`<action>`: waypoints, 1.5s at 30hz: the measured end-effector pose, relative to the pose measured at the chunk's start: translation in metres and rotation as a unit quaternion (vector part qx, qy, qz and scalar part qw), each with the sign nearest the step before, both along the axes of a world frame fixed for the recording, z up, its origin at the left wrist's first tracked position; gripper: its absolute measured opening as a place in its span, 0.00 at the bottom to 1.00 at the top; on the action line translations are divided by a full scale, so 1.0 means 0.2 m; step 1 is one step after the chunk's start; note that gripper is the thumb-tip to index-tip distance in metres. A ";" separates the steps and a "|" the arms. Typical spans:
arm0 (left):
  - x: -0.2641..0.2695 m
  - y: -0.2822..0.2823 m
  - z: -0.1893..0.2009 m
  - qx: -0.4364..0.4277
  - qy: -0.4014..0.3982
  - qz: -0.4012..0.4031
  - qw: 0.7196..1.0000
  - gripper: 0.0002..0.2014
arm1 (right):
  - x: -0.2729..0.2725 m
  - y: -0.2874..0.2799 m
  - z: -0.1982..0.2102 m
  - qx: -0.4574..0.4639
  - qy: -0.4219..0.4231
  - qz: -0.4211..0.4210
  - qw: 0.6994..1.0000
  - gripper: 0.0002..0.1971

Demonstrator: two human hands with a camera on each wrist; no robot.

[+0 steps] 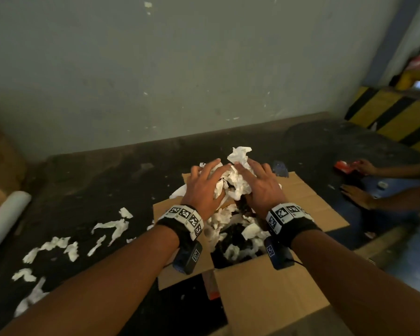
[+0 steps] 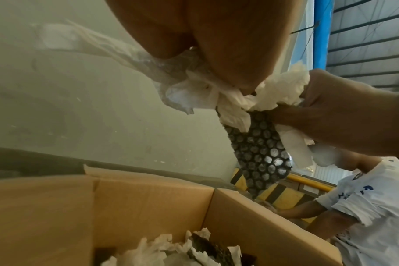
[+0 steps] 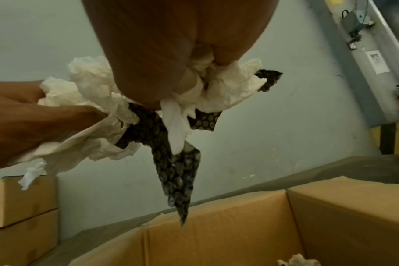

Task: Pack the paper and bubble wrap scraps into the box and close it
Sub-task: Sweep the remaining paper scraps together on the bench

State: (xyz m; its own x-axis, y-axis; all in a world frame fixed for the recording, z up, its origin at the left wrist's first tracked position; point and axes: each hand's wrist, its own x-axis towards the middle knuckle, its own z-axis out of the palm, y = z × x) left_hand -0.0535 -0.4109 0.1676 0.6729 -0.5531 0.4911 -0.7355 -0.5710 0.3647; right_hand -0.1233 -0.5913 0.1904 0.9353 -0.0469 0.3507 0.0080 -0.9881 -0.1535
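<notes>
While your left hand (image 1: pixel 205 187) and right hand (image 1: pixel 261 187) face each other above the open box (image 1: pixel 272 284), they clasp one shared bundle of white paper scraps (image 1: pixel 238 178) between the palms. Your fingers (image 1: pixel 218 166) are curled round its sides, tips nearly meeting at the far end. A crumpled peak of paper rises beyond your fingertips. Below your fingers, a strip of dark bubble wrap (image 3: pixel 178 172) hangs from the bundle, its tip just above the far wall of the box. Under your wrists, more paper and dark scraps lie inside the box. Left of your left hand, torn paper pieces (image 1: pixel 58 246) lie scattered on the dark floor (image 1: pixel 95 180).
</notes>
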 end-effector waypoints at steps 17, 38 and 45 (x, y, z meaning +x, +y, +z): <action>0.16 -0.62 -0.50 0.236 0.251 0.078 0.935 0.40 | 0.26 -0.66 -0.43 -0.016 0.361 0.042 0.932 0.49; 0.32 -0.65 -0.68 0.559 0.296 0.049 0.773 0.73 | 0.60 -0.65 -0.61 -0.150 0.557 0.101 0.810 0.82; 0.29 -0.63 -0.87 0.585 0.340 0.014 0.736 0.54 | 0.54 -0.69 -0.86 -0.186 0.545 0.108 0.810 0.56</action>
